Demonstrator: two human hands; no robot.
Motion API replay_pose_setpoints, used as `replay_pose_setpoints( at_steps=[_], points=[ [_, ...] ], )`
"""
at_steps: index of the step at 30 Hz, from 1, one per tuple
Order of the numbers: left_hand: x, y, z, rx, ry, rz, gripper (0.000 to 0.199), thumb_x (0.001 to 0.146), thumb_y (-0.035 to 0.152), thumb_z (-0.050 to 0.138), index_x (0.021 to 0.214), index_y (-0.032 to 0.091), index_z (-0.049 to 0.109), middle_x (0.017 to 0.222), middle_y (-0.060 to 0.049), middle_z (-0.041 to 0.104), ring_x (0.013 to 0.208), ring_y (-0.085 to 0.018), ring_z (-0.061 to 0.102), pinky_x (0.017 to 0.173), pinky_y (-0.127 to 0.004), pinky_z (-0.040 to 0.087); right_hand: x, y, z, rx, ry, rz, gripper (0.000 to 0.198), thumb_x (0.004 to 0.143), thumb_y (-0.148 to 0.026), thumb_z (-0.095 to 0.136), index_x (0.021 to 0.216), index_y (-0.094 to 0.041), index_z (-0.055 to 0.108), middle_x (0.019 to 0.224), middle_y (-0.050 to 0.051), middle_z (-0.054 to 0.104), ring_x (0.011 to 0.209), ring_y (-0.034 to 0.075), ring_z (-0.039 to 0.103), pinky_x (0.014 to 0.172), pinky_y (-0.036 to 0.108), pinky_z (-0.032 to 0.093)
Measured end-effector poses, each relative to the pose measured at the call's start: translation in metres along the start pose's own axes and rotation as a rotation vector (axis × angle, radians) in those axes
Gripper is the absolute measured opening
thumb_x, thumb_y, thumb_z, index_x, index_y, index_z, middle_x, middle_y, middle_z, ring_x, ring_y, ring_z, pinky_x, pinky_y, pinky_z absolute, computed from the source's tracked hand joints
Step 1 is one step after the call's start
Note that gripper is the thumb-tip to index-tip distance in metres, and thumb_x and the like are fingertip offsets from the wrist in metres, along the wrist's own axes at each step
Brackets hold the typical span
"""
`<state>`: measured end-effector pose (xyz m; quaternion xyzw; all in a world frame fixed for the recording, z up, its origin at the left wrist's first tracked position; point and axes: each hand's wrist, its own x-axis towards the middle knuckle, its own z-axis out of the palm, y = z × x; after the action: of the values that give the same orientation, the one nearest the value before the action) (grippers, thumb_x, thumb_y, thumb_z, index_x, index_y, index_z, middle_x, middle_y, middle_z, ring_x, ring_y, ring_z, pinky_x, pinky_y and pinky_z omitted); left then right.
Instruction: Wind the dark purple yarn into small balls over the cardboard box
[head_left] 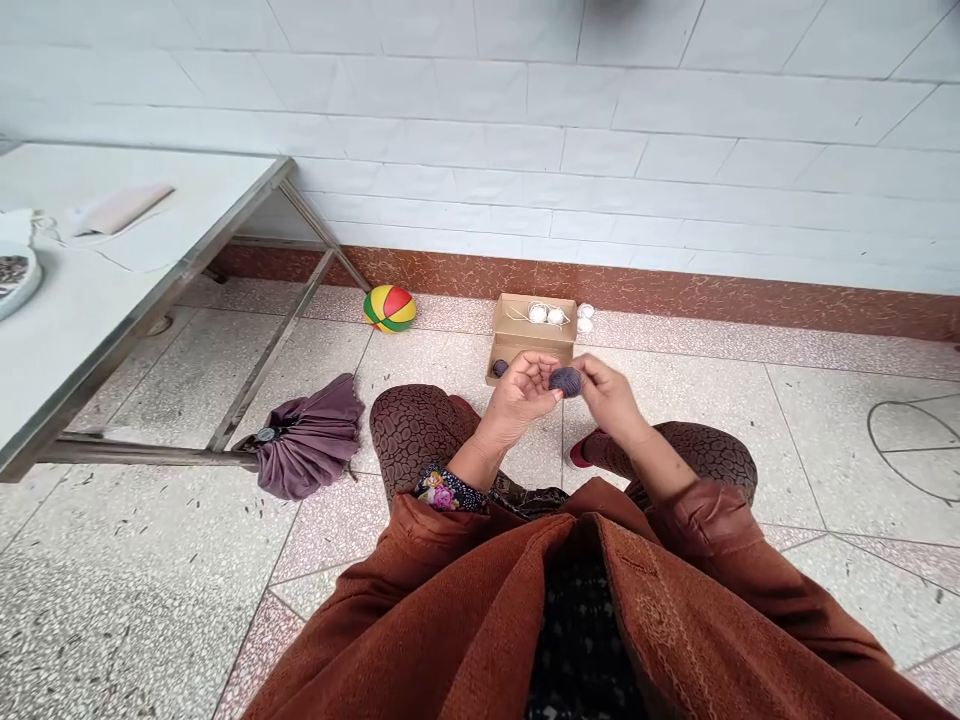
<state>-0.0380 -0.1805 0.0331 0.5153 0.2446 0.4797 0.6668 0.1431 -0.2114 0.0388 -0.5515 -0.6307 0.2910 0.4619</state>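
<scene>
A small dark grey-purple ball of yarn [565,382] is held between my two hands above the near side of a cardboard box. My left hand [519,395] grips its left side, thumb below and fingers curled. At the ball's right side, my right hand [611,398] has its thumb and fingers closed against the yarn; any strand between them is too fine to make out. The open box [496,318] has a far and a near section. White yarn balls [538,313] lie in the far one, and another dark yarn ball [500,368] sits in the near one, partly behind my left hand.
White balls [585,318] lie on the floor right of the box. A colourful ball [389,308] rests by the wall. A folded purple umbrella [311,440] lies beside the metal-framed table [217,190] at left. A wire ring stand [915,450] is at right.
</scene>
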Motion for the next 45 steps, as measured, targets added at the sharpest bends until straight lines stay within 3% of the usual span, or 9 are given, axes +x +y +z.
replay_pose_setpoints(
  at_steps=[6,11,14,20,27,30,34,41,45],
  points=[
    [-0.003,-0.007,-0.007,0.122,0.171,-0.042,0.049,0.074,0.025,0.092,0.113,0.023,0.062,0.103,-0.001,0.07,0.091,-0.014,0.065,0.088,-0.031,0.052,-0.037,-0.016,0.012,0.029,-0.132,-0.117,0.03,0.107,-0.05,0.061,0.093,-0.026,0.072,0.085,0.003,0.072,0.079,0.02,0.066,0.079,0.035,0.054],
    [-0.01,-0.003,0.003,0.155,-0.027,-0.065,0.054,0.072,0.022,0.091,0.118,0.023,0.063,0.1,-0.001,0.071,0.095,-0.015,0.066,0.092,-0.032,0.051,-0.017,-0.021,-0.015,0.018,0.076,-0.096,0.031,0.106,-0.051,0.064,0.09,-0.026,0.07,0.088,0.004,0.072,0.083,0.021,0.066,0.081,0.036,0.053],
    [-0.011,-0.001,0.009,0.013,-0.097,-0.091,0.053,0.075,0.03,0.091,0.12,0.024,0.063,0.105,-0.002,0.071,0.097,-0.016,0.067,0.091,-0.032,0.052,-0.018,-0.007,-0.01,0.022,0.064,-0.03,0.038,0.105,-0.058,0.062,0.086,-0.025,0.067,0.081,0.003,0.069,0.078,0.02,0.064,0.076,0.035,0.052],
    [-0.009,-0.007,0.004,0.104,0.154,-0.056,0.052,0.075,0.024,0.088,0.12,0.024,0.062,0.098,0.0,0.069,0.089,-0.014,0.065,0.089,-0.032,0.051,-0.045,-0.014,0.003,0.005,-0.147,-0.122,0.035,0.107,-0.051,0.06,0.085,-0.025,0.067,0.078,0.002,0.068,0.074,0.019,0.062,0.075,0.034,0.052],
    [-0.015,-0.003,0.013,0.055,-0.08,-0.094,0.057,0.077,0.032,0.091,0.125,0.025,0.061,0.102,-0.001,0.071,0.095,-0.016,0.067,0.09,-0.032,0.052,-0.02,-0.011,-0.012,-0.01,0.112,-0.03,0.038,0.105,-0.057,0.062,0.084,-0.026,0.066,0.082,0.003,0.068,0.079,0.021,0.062,0.078,0.036,0.052],
    [-0.011,-0.006,0.013,-0.046,0.031,-0.082,0.056,0.078,0.037,0.09,0.125,0.026,0.061,0.102,0.0,0.071,0.095,-0.015,0.067,0.09,-0.032,0.053,-0.033,0.002,0.008,0.008,0.046,0.03,0.041,0.106,-0.058,0.056,0.084,-0.025,0.063,0.077,0.002,0.065,0.072,0.019,0.06,0.07,0.033,0.05],
    [-0.005,-0.013,0.002,0.073,0.216,-0.062,0.054,0.076,0.028,0.09,0.122,0.025,0.061,0.101,0.0,0.07,0.092,-0.014,0.067,0.09,-0.032,0.053,-0.048,-0.003,0.02,-0.02,-0.095,-0.099,0.035,0.109,-0.052,0.056,0.087,-0.026,0.067,0.081,0.004,0.069,0.077,0.021,0.064,0.077,0.036,0.053],
    [0.0,-0.013,0.0,0.146,0.077,-0.061,0.063,0.073,0.027,0.093,0.126,0.024,0.059,0.097,0.001,0.069,0.091,-0.015,0.066,0.09,-0.032,0.052,0.012,-0.006,-0.016,-0.073,0.033,-0.167,0.03,0.106,-0.05,0.064,0.089,-0.027,0.073,0.088,0.005,0.07,0.085,0.023,0.065,0.082,0.037,0.054],
    [0.01,-0.01,0.003,-0.038,0.093,-0.064,0.059,0.078,0.036,0.091,0.127,0.026,0.061,0.102,-0.001,0.072,0.096,-0.016,0.069,0.095,-0.034,0.054,0.02,0.016,-0.001,-0.016,0.047,-0.049,0.033,0.106,-0.051,0.062,0.086,-0.025,0.069,0.084,0.003,0.069,0.082,0.021,0.063,0.079,0.034,0.052]
  ],
)
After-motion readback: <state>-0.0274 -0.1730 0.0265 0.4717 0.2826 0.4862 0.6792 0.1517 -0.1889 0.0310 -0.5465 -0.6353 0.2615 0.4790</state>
